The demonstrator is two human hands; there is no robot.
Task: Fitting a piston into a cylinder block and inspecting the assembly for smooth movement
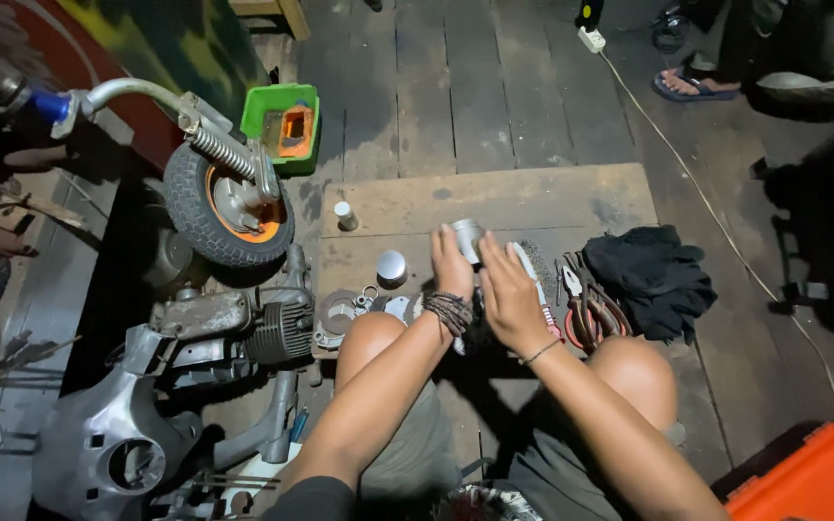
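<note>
Seated on the floor, a person works a small metal cylinder over a wooden board beside a stripped scooter.

The left hand [451, 262] has its fingers closed around the metal cylinder [467, 237], held just above the wooden board [494, 198]; the right hand [512, 294] lies flat beside it, fingers extended, and whether it grips anything I cannot tell; judging by what lies about, disassembly looks well along: a round silver part [392, 267], a gasket and rings [342, 311] and pliers [586, 307] lie loose on the board, the engine [277, 323] sits bare, and nothing looks refitted; a black cloth [653, 270] lies to the right; dark plank floor [456, 87], dim room, a green tray [284, 125], an orange case [813, 478], another person's sandalled foot [692, 85].
</note>
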